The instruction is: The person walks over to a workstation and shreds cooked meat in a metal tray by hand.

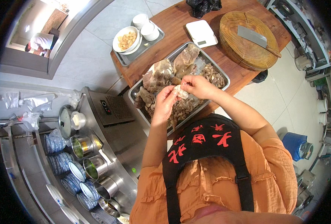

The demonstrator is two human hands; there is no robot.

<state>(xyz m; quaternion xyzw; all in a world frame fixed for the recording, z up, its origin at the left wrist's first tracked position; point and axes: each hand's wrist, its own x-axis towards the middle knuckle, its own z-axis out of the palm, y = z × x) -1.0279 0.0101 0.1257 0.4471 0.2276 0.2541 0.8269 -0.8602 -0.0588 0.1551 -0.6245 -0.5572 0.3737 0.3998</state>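
Observation:
Both hands are together over a metal tray [179,128] of cooked meat. A small pale piece of meat or bone [181,92] is between them. My left hand [165,101] holds it from the left with thumb and fingers. On its right side, the fingertips of my right hand [196,86] pinch its edge. Large meat chunks [157,75] lie behind the hands, a heap of small meat pieces [186,109] lies under and in front of them, and another heap [212,76] is at the tray's right.
A cleaver [252,35] rests on a round wooden chopping block [232,47] beside a white kitchen scale [201,33]. Behind the meat tray, a smaller tray [125,62] bears a bowl of pale pieces [126,40] and stacked small dishes [150,31]. Steel pots [95,167] stand left. Another person [40,43] is beyond the opening.

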